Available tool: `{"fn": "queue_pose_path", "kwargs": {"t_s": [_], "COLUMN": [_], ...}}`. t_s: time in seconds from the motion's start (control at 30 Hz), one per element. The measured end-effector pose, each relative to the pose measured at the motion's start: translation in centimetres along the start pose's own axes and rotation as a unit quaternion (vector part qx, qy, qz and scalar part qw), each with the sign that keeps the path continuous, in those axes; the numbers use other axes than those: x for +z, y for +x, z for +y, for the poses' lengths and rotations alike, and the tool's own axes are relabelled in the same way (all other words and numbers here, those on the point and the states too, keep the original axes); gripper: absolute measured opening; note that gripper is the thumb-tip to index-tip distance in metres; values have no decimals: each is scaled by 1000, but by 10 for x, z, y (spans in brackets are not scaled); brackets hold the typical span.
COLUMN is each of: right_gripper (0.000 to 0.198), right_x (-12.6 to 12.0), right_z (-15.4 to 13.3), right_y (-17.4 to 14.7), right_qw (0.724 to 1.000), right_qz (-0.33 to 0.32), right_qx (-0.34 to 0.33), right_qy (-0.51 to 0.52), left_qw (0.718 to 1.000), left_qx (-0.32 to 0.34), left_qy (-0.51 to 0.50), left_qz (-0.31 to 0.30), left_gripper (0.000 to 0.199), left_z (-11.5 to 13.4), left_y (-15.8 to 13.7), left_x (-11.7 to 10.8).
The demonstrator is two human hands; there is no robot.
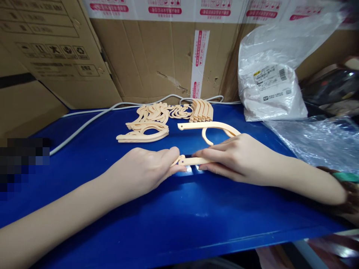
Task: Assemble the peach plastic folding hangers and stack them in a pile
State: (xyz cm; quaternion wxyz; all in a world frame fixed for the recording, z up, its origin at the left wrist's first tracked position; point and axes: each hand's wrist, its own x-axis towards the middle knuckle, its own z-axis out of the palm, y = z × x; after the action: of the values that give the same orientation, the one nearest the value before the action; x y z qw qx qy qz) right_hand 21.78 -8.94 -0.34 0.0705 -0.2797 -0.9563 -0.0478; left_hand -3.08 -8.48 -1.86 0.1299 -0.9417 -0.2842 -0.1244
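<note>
My left hand (148, 166) is closed, thumb and fingers pinching a small cream plastic piece (176, 161), mostly hidden in the grip. My right hand (241, 158) is closed around a cream plastic hanger arm (193, 161), whose holed end points left. The two pieces meet between my hands, just above the blue table; whether they are joined I cannot tell. Just beyond my right hand lies a loose curved hanger arm (200, 126) with a hole at its left end. A hook (205, 137) shows beneath it, partly covered.
Behind my hands are folded hangers (143, 138), a heap of hanger pieces (153, 113), loose hooks (182, 111) and a row of stacked arms (202, 110). A white cable (92, 125) runs along the back. Cardboard boxes (157, 56) and a plastic bag (272, 89) border the blue table (179, 220).
</note>
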Motion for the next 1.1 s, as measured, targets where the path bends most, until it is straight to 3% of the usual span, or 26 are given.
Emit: {"fn": "queue_pose_path", "kwargs": {"t_s": [0.5, 0.7, 0.9, 1.1], "right_gripper": [28, 26, 24, 26], "right_x": [-5, -12, -22, -10], "right_z": [-6, -9, -6, 5], "right_y": [10, 9, 9, 4], "right_qw": [999, 997, 999, 999], "right_qz": [-15, -18, -16, 33], "right_qx": [13, 27, 33, 25], "right_qy": [31, 68, 39, 27], "left_qw": [999, 987, 980, 978], "left_qx": [-16, -87, -115, -128], "left_qy": [-33, -86, -148, -151], "left_qz": [-15, -107, -71, -73], "left_gripper": [43, 28, 35, 34], "left_z": [-7, -2, -4, -3], "left_y": [-7, -6, 4, 14], "left_x": [-4, -5, -4, -5]}}
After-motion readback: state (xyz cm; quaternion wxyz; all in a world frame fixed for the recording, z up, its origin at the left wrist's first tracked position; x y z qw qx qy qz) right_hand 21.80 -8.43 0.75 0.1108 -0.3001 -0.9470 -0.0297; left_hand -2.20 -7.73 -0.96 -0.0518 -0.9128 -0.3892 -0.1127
